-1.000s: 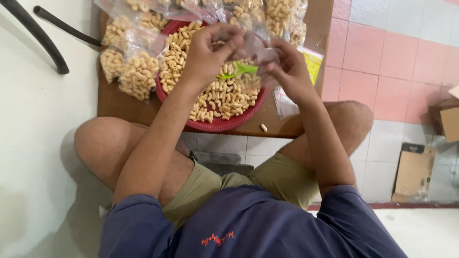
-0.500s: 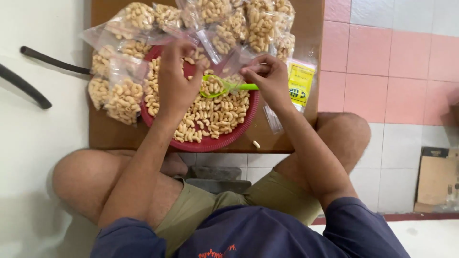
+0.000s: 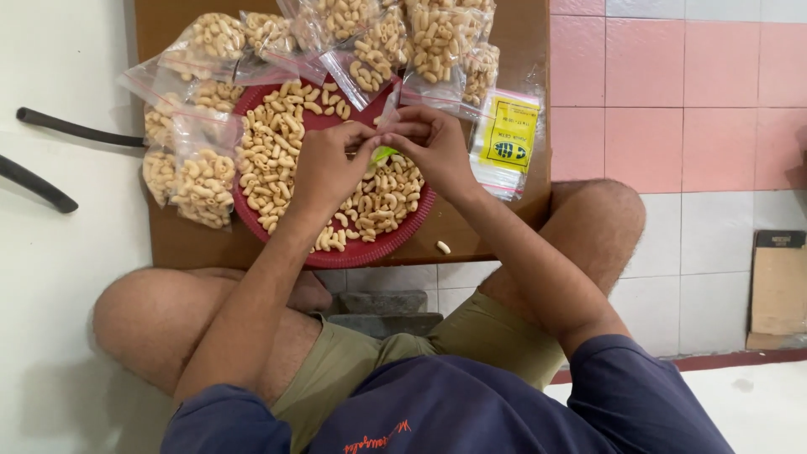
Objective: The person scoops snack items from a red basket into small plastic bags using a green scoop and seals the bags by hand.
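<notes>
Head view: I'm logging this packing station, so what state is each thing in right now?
Red tray: on the wooden table, part-filled with loose macaroni snacks.
Filled clear bags: packed with snacks, piled round the tray's far and left rim.
Stack of empty bags: flat, unfilled, right of the tray.
Green scoop: mostly hidden under the hands.
Left hand: fingers pinched, meeting the right hand.
Right hand: fingers pinched.
Stray snack piece: lying alone on the table.

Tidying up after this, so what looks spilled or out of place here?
One loose macaroni piece lies alone on the wooden table, just outside the rim of the red tray, near the table's front edge. Nothing else looks spilled.
</notes>
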